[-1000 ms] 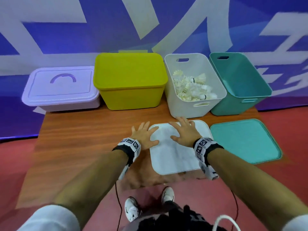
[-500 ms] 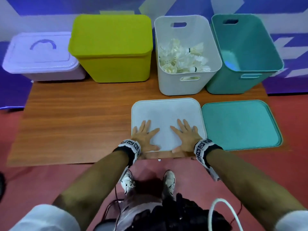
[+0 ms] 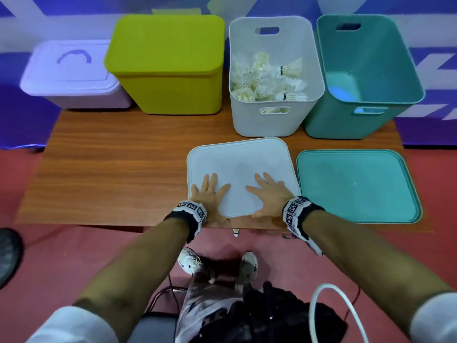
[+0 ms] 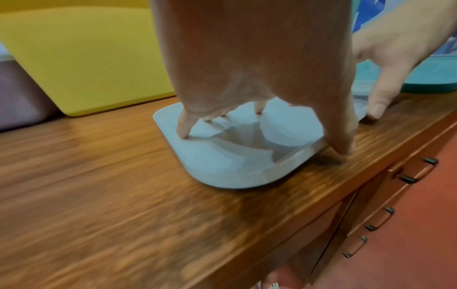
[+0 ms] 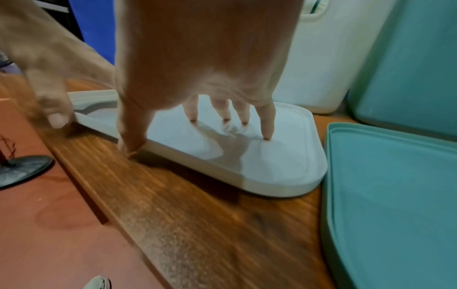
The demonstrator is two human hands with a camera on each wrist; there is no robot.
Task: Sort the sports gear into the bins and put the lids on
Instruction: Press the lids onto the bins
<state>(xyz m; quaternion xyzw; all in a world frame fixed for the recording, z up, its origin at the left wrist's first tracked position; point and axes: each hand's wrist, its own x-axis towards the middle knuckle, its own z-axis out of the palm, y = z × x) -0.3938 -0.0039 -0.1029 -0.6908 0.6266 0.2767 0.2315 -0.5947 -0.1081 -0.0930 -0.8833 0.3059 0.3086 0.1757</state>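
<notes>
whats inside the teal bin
A blue ball sits low in the teal bin, near its left wall. The front wall hides part of the floor, so more could be there.

On the counter [image 3: 111,169], four bins stand in one row at the back. From left to right: a low closed box [image 3: 71,75], a closed bin [image 3: 168,70], an open bin [image 3: 267,120] with shuttlecocks [image 3: 269,78] in it, and another open bin [image 3: 366,70]. Before the bin with shuttlecocks lies a lid [image 3: 242,164], flat, near the front edge. Just right of it lies a second lid [image 3: 356,184]. Both hands [image 3: 210,194] rest on the near part of the first lid. One shuttlecock [image 3: 236,232] lies on the floor below the front edge.
</notes>
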